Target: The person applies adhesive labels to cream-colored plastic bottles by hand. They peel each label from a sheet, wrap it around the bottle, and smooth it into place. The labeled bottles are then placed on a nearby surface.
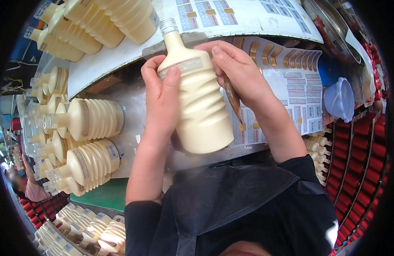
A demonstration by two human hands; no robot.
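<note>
A cream bottle [203, 119] with a wavy ribbed body and a clear threaded neck leans slightly left in front of me. My left hand [160, 87] grips its left side, thumb pressed on a pale label band [191, 65] below the shoulder. On the other side, my right hand [239, 68] has its fingertips at the bottle's shoulder, some hidden behind it. Tucked in the right hand's curled lower fingers is a pointed brown tool [233, 100], its tip downward; its material is unclear. Behind the bottle neck lies a dark grey cloth or pad [152, 50], partly covered.
Similar bottles [94, 119] lie stacked at left, and others stand at upper left [128, 19]. Sheets of printed labels [305, 98] and gold strips [271, 54] lie right of centre. A pale blue bucket [339, 100] hangs beside red racks [359, 170]. Another person [33, 187] is at far left.
</note>
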